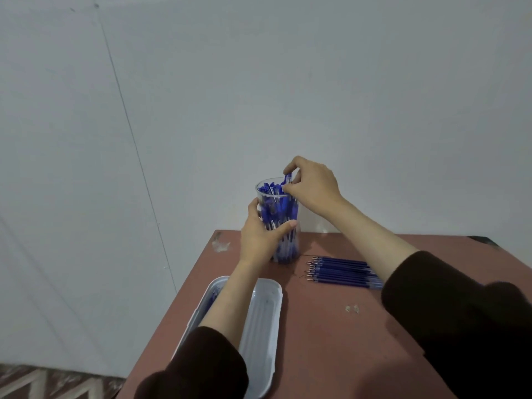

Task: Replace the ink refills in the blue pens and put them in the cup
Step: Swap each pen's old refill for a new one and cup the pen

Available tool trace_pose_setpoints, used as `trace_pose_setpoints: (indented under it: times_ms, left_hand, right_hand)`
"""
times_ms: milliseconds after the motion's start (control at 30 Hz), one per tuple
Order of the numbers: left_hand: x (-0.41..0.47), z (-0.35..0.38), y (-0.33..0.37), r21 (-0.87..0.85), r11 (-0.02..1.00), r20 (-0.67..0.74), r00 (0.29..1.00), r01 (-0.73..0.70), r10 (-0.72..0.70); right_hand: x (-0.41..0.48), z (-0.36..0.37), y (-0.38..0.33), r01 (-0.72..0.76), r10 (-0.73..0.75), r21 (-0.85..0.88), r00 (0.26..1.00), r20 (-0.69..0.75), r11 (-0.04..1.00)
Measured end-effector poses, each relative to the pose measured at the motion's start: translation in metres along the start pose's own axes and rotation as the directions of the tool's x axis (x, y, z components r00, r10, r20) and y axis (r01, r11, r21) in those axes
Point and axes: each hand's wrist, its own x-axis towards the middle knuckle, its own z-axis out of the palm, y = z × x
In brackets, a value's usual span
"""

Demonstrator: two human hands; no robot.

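Blue pens (275, 204) pack the clear cup (288, 251) at the far edge of the table (331, 326). The left hand (259, 237) grips the cup; the right hand (313, 188) pinches one pen's top at the rim. A row of refills (342, 272) lies just right of it, so swaps probably remain.

No text, label, brand, number or sign can be read. Any print on the pens (280, 205) in the cup (270, 180) or on the refills (342, 272) is too small to be made out.
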Motion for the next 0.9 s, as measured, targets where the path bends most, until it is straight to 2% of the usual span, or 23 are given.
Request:
trace_pose_setpoints:
  times_ms: [167, 333, 467, 567, 633, 667, 733, 800, 900]
  left_hand:
    - [0.002, 0.000, -0.002, 0.028, 1.000, 0.003, 1.000, 0.011, -0.011]
    - [0.002, 0.002, -0.001, 0.045, 0.998, 0.010, 0.999, 0.034, -0.034]
    - [-0.005, 0.002, 0.000, 0.110, 0.993, 0.045, 0.998, 0.048, -0.053]
    - [-0.026, 0.007, 0.011, 0.198, 0.979, -0.119, 0.992, 0.054, -0.030]
    - [-0.050, 0.014, 0.023, 0.247, 0.968, -0.231, 0.968, -0.041, 0.100]
    - [-0.062, 0.020, 0.027, 0.256, 0.960, -0.236, 0.956, -0.111, 0.174]
    - [-0.083, 0.036, 0.033, 0.250, 0.946, -0.141, 0.959, -0.208, 0.248]
    - [-0.103, 0.056, 0.033, 0.245, 0.932, 0.027, 0.962, -0.269, 0.271]
    - [-0.130, 0.086, 0.033, 0.220, 0.909, 0.227, 0.925, -0.353, 0.304]
  right_hand:
    - [0.007, -0.007, -0.006, -0.026, 0.037, -0.080, 0.990, 0.137, 0.996]
    - [0.003, -0.014, -0.009, 0.017, 0.011, -0.194, 0.990, 0.144, 0.981]
    - [-0.014, -0.025, -0.006, 0.071, -0.037, -0.188, 0.983, 0.177, 0.980]
    - [-0.041, -0.040, 0.006, 0.061, -0.042, -0.146, 0.991, 0.127, 0.987]
    - [-0.065, -0.052, 0.022, 0.010, 0.005, -0.132, 0.993, 0.114, 0.991]
    - [-0.079, -0.058, 0.031, -0.022, 0.038, -0.137, 0.993, 0.116, 0.990]
    - [-0.104, -0.073, 0.053, -0.099, 0.118, -0.158, 0.985, 0.122, 0.983]
    - [-0.128, -0.089, 0.078, -0.190, 0.211, -0.185, 0.972, 0.102, 0.964]
    - [-0.162, -0.117, 0.119, -0.338, 0.356, -0.290, 0.934, 0.012, 0.895]
